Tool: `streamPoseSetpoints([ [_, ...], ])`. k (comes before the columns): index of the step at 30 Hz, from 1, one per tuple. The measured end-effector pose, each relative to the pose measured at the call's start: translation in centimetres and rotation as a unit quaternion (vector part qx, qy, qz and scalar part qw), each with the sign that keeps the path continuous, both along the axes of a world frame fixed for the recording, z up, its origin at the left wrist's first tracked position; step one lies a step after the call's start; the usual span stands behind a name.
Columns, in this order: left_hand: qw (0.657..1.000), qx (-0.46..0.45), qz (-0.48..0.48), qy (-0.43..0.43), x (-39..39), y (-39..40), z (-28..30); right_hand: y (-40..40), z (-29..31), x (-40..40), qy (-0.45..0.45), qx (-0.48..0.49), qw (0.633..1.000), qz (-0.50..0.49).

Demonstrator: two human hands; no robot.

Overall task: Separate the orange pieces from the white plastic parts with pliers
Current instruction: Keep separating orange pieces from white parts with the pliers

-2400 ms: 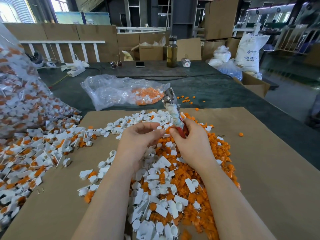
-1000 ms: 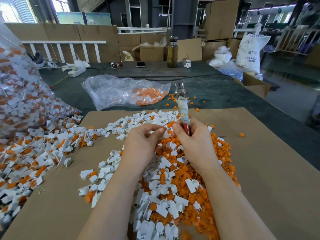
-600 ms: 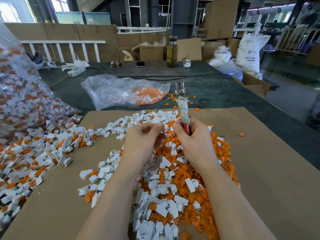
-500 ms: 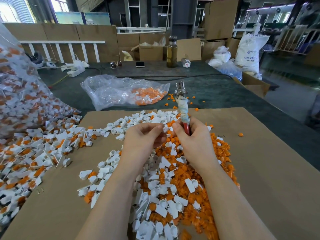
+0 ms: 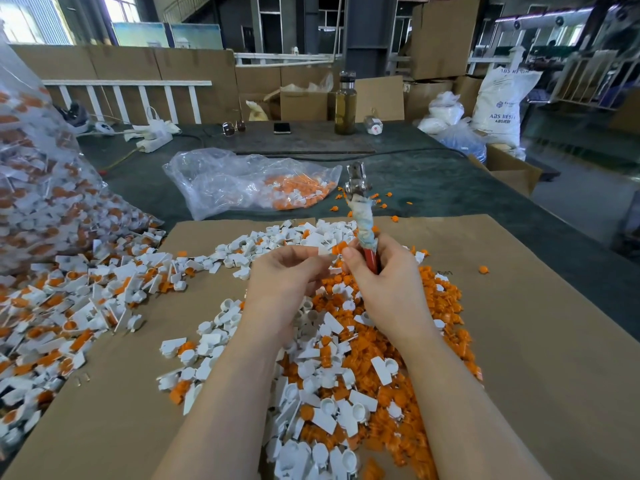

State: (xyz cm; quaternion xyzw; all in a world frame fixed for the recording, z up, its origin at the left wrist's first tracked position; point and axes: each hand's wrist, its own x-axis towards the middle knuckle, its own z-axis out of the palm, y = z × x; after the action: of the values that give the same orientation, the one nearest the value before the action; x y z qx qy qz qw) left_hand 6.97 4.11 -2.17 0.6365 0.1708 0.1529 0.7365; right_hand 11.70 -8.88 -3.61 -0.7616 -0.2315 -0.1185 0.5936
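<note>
The pliers stand nearly upright above the centre of the work area, metal head up, shaft wrapped in pale tape, red handles at the bottom. The right hand grips the handles, fingers curled round them. Just left of the handles, an orange piece sits between the right thumb tip and the left fingertips. The left hand pinches a white plastic part that meets this orange piece; fingers are curled inward. Whether the two components are joined or apart cannot be determined.

Below both hands lies a mixed heap of orange and white parts on a cardboard sheet covering the table. A second spread of unsorted parts lies to the left, spilling from a large clear bag. Beyond the cardboard, a smaller clear bag contains orange pieces. A bottle stands at the far edge of the table.
</note>
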Motion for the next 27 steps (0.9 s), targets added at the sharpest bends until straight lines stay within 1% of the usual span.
streamPoseSetpoints([
  [2,1.0,-0.003,0.001,0.002,0.0,-0.1,0.0,0.1,-0.1,-0.1,-0.003,-0.009,1.0,0.001],
  [7,0.998,-0.054,-0.024,-0.01,-0.3,-0.4,0.3,0.3,-0.3,-0.1,-0.019,-0.013,0.999,-0.025],
  [14,0.997,-0.073,-0.016,-0.029,-0.3,-0.6,0.5,0.4,-0.5,-0.2,-0.055,-0.014,0.995,-0.077],
  [17,0.996,-0.066,-0.01,-0.05,-0.3,-0.7,0.4,0.5,-0.5,-0.3,-0.062,-0.024,0.994,-0.092],
  [24,0.995,-0.052,0.009,-0.085,-0.4,-1.4,0.5,0.7,-0.3,-0.7,-0.071,0.002,0.992,-0.102],
  [27,0.996,-0.013,0.022,-0.088,-0.3,-1.4,0.4,0.8,-0.3,-0.7,-0.068,-0.009,0.993,-0.101],
])
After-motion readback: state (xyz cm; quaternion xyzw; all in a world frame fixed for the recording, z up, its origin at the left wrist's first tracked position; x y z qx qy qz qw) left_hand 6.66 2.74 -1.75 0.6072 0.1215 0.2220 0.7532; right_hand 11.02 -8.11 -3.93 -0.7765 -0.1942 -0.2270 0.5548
